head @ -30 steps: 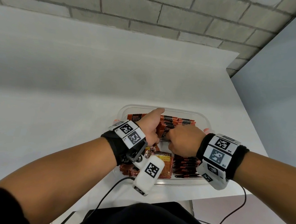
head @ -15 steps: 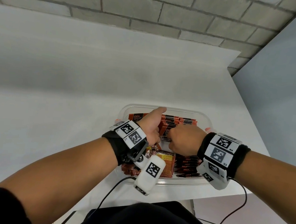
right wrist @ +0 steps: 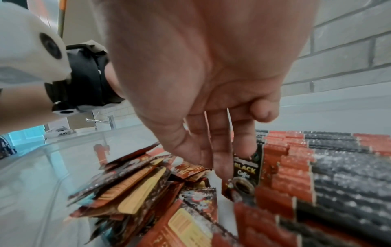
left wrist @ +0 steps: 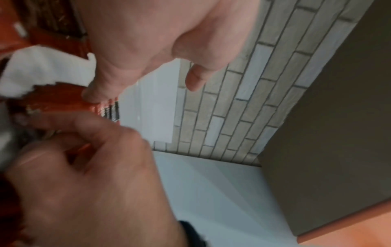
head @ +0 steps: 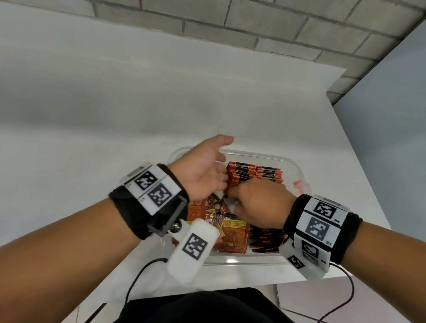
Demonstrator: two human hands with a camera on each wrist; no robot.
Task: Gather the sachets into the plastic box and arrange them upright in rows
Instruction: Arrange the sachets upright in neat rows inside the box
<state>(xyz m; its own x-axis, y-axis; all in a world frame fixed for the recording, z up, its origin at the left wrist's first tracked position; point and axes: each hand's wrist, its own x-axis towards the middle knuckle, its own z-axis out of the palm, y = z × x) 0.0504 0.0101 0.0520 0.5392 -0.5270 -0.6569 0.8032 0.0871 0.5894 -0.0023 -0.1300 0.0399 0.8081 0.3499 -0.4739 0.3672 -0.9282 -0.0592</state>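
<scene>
Both hands crowd upright sachets inside plastic box.

Even, soft light — wrist-view blur

Red-black sachets stand rowed in clear plastic box, others loose

sachets: red-orange with black bands
loose sachets: orange, yellow panels
plastic box: clear, red clip
wrist bands: black, white checker-code tags
wall: grey brick
</scene>
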